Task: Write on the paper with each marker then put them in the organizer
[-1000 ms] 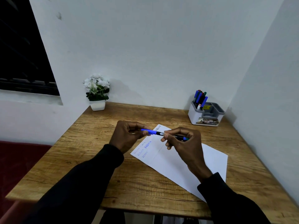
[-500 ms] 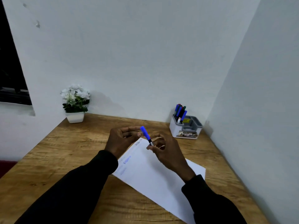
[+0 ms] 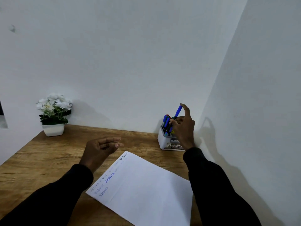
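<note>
A white sheet of paper (image 3: 146,190) lies askew on the wooden desk (image 3: 48,160), with several handwritten words along its left edge. My right hand (image 3: 184,128) reaches over the white-and-grey organizer (image 3: 164,141) at the desk's back right corner and grips a blue-capped marker (image 3: 177,111), cap up, its lower end among the other markers (image 3: 166,123) standing there. My left hand (image 3: 101,149) hovers over the desk just beyond the paper's far corner, fingers loosely spread and holding nothing.
A small white pot of white flowers (image 3: 53,115) stands at the desk's back left. White walls close in behind the desk and along the right side, right next to the organizer.
My right hand carried the blue marker from above the paper to the organizer at the back right. My left hand let go of it and opened. The view turned to the right.
</note>
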